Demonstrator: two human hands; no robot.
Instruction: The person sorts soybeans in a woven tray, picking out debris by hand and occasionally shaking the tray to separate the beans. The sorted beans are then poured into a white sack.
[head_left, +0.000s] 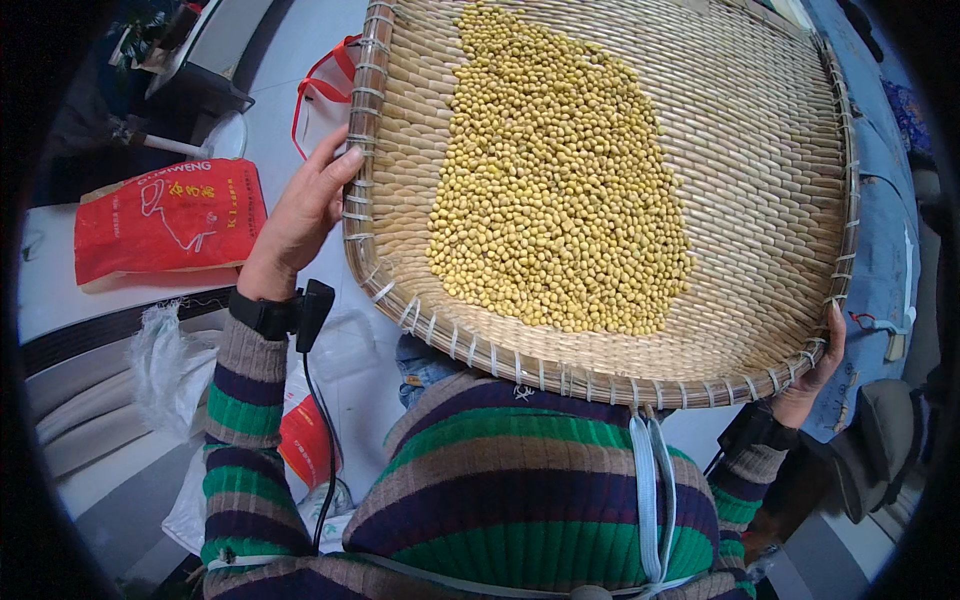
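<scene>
A woven winnowing basket with a bound rim spans the upper middle of the view, close in front of my body. Yellow soybeans lie spread over its left and middle part, reaching toward the far side. My left hand grips the left rim, thumb against the outer edge and fingers partly hidden behind it. At the lower right corner, my right hand holds the rim from outside and below; most of its fingers are hidden. The basket's near rim is at my striped sweater.
To the left, a red printed bag lies on a white surface. A red-trimmed bag stands behind the basket's left rim. White plastic sacking and a red-and-white bag are lower left. Blue cloth covers something along the right.
</scene>
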